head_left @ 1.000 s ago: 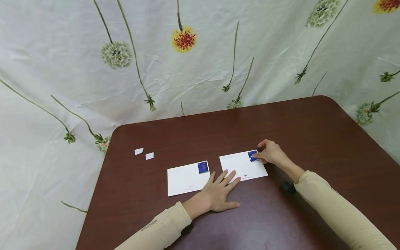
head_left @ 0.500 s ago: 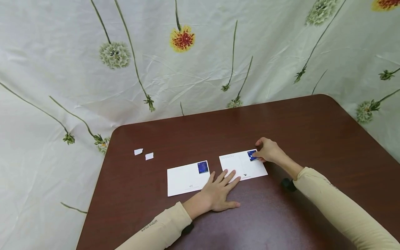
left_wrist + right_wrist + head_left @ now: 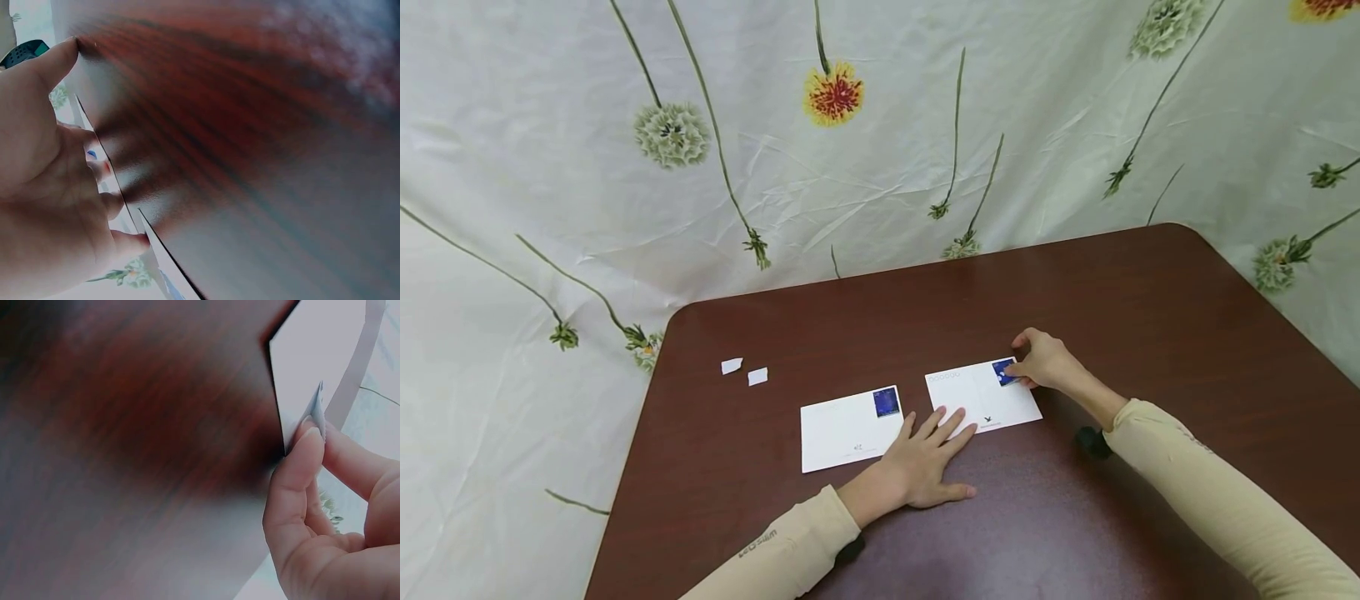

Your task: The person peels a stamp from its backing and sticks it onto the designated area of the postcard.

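Two white envelopes lie side by side. On the right envelope (image 3: pixel 966 396), near its upper right corner, is a small dark blue stamp (image 3: pixel 1002 372). My right hand (image 3: pixel 1048 364) pinches this stamp between thumb and fingers; in the right wrist view the stamp (image 3: pixel 317 409) stands tilted up from the envelope (image 3: pixel 312 344). My left hand (image 3: pixel 917 471) rests with spread fingers, fingertips on the right envelope's lower left part, covering that corner. The left envelope (image 3: pixel 835 429), beside that hand, bears another blue stamp (image 3: pixel 885 402) at its upper right.
Two small white paper scraps, one (image 3: pixel 732 365) and another (image 3: pixel 757 377), lie at the left on the dark brown table (image 3: pixel 887 325). Behind the table hangs a pale flowered cloth (image 3: pixel 880 167).
The view has shifted slightly. Both hands keep nearly the same place, the right one still pinching the stamp and the left one still on the envelope.
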The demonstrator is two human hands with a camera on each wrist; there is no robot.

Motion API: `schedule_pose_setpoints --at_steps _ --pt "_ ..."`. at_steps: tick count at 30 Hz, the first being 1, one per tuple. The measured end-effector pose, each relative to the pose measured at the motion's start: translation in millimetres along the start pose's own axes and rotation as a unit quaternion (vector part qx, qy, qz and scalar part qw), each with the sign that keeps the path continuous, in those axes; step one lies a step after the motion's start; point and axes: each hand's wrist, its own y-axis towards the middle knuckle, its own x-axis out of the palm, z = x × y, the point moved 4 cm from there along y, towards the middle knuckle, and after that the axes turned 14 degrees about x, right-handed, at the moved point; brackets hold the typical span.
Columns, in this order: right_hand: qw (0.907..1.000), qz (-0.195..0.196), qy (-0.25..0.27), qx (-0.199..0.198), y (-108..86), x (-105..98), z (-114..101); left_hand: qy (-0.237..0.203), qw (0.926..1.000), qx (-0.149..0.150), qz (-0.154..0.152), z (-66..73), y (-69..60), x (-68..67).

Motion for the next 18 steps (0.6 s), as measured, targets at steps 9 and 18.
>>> schedule_pose_setpoints --at_steps 9,18 --pt "0.9995 -0.003 -0.031 -0.006 -0.5 1.5 -5.9 -0.002 1.0 -0.003 -0.002 0.1 -1.0 -0.1" --pt "0.9959 0.012 -0.089 0.005 -5.1 -0.8 -9.2 -0.002 1.0 -0.002 -0.001 -0.2 -0.9 -0.6"
